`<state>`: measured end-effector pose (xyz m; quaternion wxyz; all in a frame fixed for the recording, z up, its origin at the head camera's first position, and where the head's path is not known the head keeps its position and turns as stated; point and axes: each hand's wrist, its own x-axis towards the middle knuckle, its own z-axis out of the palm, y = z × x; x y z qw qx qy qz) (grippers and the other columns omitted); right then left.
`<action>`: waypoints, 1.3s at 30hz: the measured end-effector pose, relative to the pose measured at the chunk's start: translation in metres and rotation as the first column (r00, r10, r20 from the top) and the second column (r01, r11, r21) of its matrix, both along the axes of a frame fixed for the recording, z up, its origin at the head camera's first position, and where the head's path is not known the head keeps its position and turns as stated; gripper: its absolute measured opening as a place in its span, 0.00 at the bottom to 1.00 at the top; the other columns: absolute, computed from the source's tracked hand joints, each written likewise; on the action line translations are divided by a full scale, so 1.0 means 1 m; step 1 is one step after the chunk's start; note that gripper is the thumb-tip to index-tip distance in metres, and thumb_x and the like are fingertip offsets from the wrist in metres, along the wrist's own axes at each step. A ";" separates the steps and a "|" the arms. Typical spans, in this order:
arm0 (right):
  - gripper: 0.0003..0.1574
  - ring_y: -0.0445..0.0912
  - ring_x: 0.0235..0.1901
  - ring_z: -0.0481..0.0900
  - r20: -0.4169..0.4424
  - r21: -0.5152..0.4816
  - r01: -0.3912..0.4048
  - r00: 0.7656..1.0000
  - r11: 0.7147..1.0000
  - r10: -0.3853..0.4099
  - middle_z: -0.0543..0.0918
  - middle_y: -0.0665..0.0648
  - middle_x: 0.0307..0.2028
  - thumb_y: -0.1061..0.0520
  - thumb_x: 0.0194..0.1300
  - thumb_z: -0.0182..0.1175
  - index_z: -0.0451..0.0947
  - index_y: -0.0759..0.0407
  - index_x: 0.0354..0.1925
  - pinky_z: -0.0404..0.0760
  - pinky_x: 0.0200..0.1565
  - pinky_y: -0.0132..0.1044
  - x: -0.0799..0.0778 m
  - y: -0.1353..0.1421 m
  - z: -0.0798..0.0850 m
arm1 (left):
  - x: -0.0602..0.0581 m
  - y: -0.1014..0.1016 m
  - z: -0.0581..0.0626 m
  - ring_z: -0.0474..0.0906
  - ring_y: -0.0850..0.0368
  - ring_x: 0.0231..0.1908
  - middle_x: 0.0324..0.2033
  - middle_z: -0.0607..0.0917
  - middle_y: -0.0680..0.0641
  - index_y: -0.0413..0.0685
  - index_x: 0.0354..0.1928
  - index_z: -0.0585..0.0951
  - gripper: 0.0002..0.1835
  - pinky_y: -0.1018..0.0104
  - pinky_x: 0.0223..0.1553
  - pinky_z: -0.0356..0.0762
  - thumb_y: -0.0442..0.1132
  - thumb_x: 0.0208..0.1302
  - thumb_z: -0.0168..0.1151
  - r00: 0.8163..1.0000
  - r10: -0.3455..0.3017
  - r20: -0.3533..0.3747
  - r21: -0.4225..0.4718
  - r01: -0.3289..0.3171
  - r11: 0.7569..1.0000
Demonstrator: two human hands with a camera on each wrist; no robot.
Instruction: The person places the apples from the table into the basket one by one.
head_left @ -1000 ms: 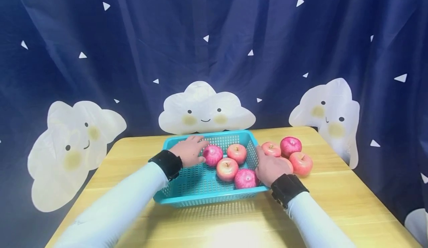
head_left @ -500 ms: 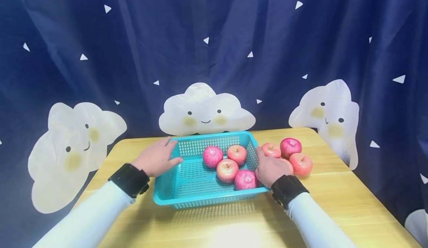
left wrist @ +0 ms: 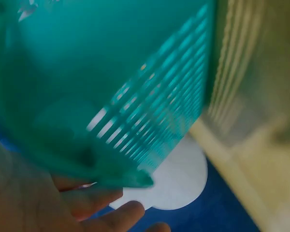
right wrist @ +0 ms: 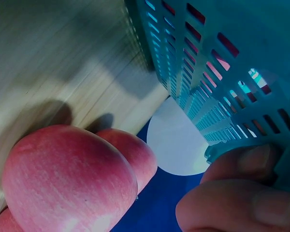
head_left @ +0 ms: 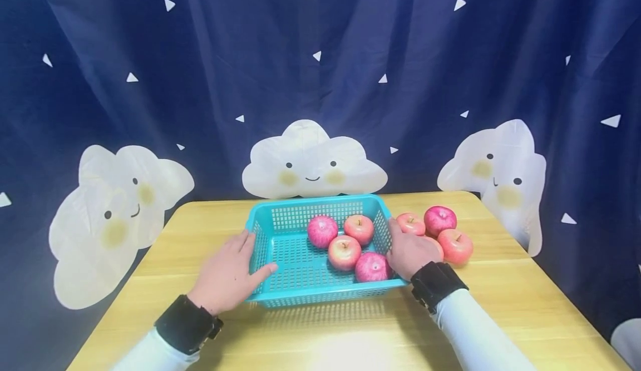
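Note:
A turquoise plastic basket (head_left: 325, 293) with slotted walls sits on the table, with several apples in its right half, among them a dark pink apple (head_left: 322, 231) and a paler apple (head_left: 344, 252). At the basket's left rim is my left hand (head_left: 225, 273), fingers extended along the outside and thumb over the inside. The left wrist view has its fingers (left wrist: 94, 203) loose beside and below the rim. My right hand (head_left: 413, 251) grips the right rim; in the right wrist view its fingers (right wrist: 227, 203) curl against the outer edge.
Several more apples lie on the wooden table (head_left: 320, 337) just right of the basket, including a dark pink apple (head_left: 440, 220) and a light red apple (head_left: 455, 246). A navy curtain (head_left: 320, 82) with white clouds hangs behind the table's back edge.
My left hand has moved from above the apples inside the basket, left and back toward me, to the left rim. My right hand keeps its hold; basket and apples stay in place.

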<state>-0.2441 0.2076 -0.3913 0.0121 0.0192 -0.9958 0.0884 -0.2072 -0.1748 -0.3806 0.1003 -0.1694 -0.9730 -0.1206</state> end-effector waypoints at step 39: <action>0.48 0.55 0.30 0.81 -0.026 -0.025 -0.018 1.000 1.000 0.017 0.86 0.63 0.45 0.52 0.61 0.61 0.58 0.55 0.76 0.81 0.32 0.52 0.000 0.002 -0.003 | 0.025 0.016 -0.039 0.50 0.35 0.75 0.75 0.54 0.27 0.24 0.74 0.56 0.59 0.41 0.70 0.56 0.75 0.65 0.50 0.982 0.183 0.046 0.194 -0.189 0.963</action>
